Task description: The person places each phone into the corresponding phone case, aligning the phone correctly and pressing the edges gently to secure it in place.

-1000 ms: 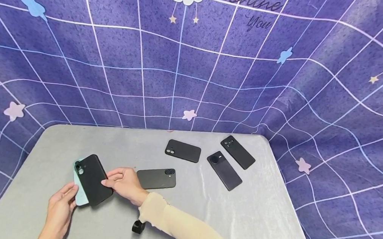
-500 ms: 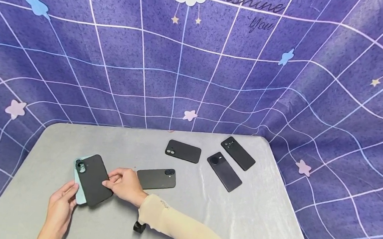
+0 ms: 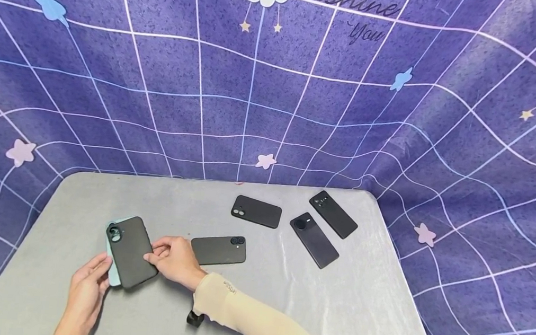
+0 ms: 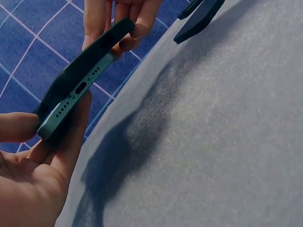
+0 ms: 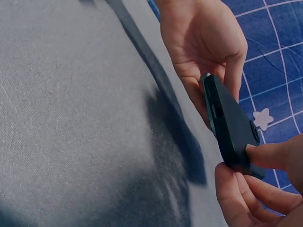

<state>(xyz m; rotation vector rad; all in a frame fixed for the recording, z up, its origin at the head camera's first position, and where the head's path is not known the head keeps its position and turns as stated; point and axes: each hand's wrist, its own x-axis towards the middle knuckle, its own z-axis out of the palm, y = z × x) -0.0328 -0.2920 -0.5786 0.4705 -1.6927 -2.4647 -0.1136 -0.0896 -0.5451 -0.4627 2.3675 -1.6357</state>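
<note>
In the head view, my left hand [image 3: 87, 291] grips a pale teal phone [image 3: 114, 277] by its left side, above the table's left part. A black phone case [image 3: 133, 256] lies tilted over it, covering most of its back. My right hand [image 3: 176, 259] pinches the case's right edge between thumb and fingers. The left wrist view shows the phone's end with its charging port [image 4: 80, 88], the case [image 4: 90, 54] slanting away above it. Case and phone are askew to each other. From the right wrist view, the case [image 5: 232, 130] is seen edge-on.
A dark phone [image 3: 219, 251] lies just beyond my right hand. Further back are a black case [image 3: 256, 212], another dark phone [image 3: 314, 241] and another black case [image 3: 334, 214]. A small black object [image 3: 194, 318] sits by my right sleeve. Patterned curtain [image 3: 273, 104] surrounds the grey table [image 3: 370, 315].
The case and teal phone have shifted very slightly right. The case's back has tilted and looks lighter grey now. Both hands keep their hold, and the things on the table stay put.
</note>
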